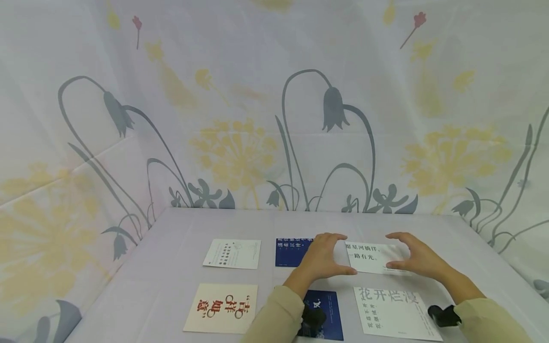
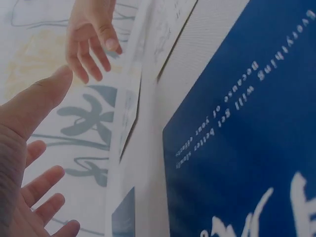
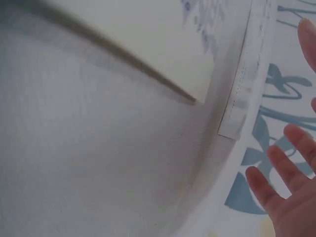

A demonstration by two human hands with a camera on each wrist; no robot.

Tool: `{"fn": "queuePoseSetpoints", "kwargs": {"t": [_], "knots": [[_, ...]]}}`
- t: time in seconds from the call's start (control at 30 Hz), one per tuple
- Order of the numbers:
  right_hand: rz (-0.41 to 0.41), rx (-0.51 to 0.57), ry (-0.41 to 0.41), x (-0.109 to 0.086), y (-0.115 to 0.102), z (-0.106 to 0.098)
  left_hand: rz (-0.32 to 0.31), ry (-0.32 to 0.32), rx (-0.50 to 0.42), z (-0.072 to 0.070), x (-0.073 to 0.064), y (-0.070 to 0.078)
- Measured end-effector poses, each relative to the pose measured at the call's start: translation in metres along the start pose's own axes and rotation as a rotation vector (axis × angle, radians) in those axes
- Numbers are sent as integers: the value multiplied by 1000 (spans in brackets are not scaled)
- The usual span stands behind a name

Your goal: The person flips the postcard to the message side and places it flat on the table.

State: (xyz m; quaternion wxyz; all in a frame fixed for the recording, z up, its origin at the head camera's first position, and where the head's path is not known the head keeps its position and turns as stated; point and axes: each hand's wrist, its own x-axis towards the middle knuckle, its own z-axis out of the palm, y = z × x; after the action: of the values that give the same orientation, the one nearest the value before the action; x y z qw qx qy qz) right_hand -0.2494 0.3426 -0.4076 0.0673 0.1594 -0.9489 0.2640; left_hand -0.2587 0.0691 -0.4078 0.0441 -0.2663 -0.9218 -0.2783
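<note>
In the head view my left hand and right hand face each other over a white card with dark lettering at the back right. Both have thumb and fingers spread, and nothing is between them. The right hand overlaps that card's right edge. A dark blue card at the back middle is partly covered by the left hand. Below the left forearm lies another dark blue card, large in the left wrist view. A white card with big grey characters lies in front of the right hand.
On the left of the table are a white card with small print and, nearer, a cream card with red characters. Behind the table hangs a flower-printed curtain. Small black devices sit at both wrists.
</note>
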Motion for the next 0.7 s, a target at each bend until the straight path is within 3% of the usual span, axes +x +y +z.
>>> {"fn": "queuePoseSetpoints", "kwargs": {"t": [0.4,0.7], "knots": [[-9,-18,-43,2,8,5,-29,-87,59,14,13,1],[-1,25,-81,4,18,8,-19,-94,159,25,24,12]]}}
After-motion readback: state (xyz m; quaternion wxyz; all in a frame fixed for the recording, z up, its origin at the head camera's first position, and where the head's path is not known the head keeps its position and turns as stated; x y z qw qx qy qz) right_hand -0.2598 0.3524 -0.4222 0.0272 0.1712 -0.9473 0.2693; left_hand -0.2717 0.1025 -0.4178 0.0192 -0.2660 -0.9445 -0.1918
